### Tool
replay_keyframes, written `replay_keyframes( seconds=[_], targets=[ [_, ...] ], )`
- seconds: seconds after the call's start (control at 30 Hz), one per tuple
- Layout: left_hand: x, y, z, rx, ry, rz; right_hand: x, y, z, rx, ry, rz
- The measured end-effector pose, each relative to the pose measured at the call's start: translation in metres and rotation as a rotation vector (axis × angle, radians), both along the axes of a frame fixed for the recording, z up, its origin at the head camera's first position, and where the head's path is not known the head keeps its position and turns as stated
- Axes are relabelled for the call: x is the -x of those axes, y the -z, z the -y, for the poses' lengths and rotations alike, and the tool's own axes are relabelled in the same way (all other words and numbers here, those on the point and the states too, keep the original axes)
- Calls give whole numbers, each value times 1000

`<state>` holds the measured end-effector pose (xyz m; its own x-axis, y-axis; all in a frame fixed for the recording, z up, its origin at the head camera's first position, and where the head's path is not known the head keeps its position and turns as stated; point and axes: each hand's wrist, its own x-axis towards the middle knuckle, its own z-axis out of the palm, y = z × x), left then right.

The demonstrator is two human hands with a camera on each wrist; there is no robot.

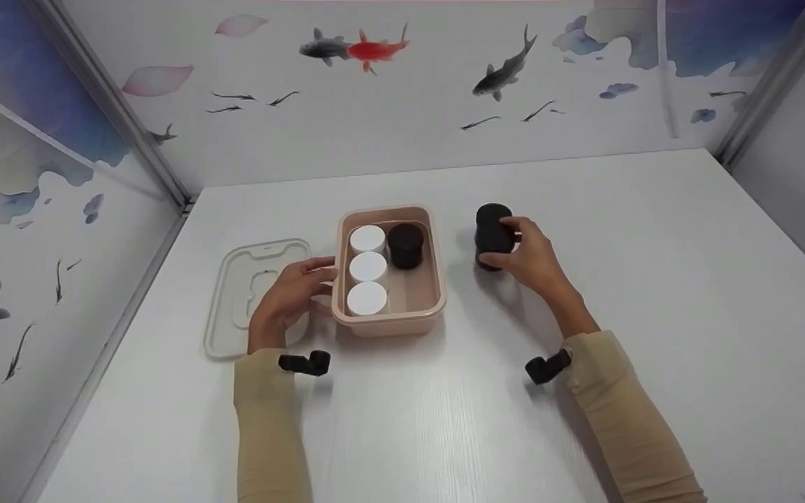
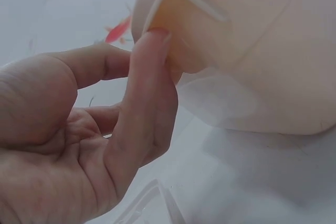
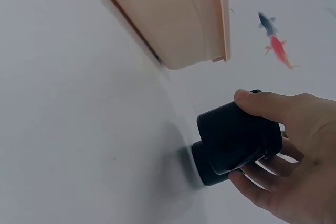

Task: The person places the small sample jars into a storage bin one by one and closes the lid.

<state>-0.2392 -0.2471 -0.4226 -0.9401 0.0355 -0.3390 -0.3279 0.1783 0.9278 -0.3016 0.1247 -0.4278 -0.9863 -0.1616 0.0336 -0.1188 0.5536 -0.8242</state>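
My right hand (image 1: 532, 255) grips a black jar (image 1: 493, 239) between thumb and fingers, to the right of a pink plastic box (image 1: 437, 279). Just beyond the held one stands a second black jar (image 1: 492, 212), partly covered by it; the right wrist view shows its base (image 3: 202, 169) at the table. At the box's left side, the fingers of my left hand (image 1: 294, 293) touch the outer wall, one fingertip (image 2: 152, 40) right under the rim. Inside are a column of white-topped jars (image 1: 367, 269) along the left and one black jar (image 1: 406, 244) at the far right.
A pale translucent lid (image 1: 224, 307) lies flat on the white table (image 1: 416, 419), left of the box and partly under my left forearm. White panels (image 1: 402, 126) printed with fish close off the back and sides.
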Motion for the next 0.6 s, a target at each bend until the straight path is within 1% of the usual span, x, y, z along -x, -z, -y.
replay_keyframes(
  seconds=[0.13, 0.37, 0.5, 0.6],
  targets=[
    [-1, 1, 0, -10, -2, -6, -7, -11, 6, 11, -18, -27],
    [-2, 1, -2, 6, -7, -8, -16, -23, 20, -25, -67, -114],
    [-1, 1, -1, 16, -9, 0, -21, -32, 26, 5, -90, -146],
    [0, 1, 0, 13, 3, -18, -26, -40, 30, 41, -104, -163]
  ],
)
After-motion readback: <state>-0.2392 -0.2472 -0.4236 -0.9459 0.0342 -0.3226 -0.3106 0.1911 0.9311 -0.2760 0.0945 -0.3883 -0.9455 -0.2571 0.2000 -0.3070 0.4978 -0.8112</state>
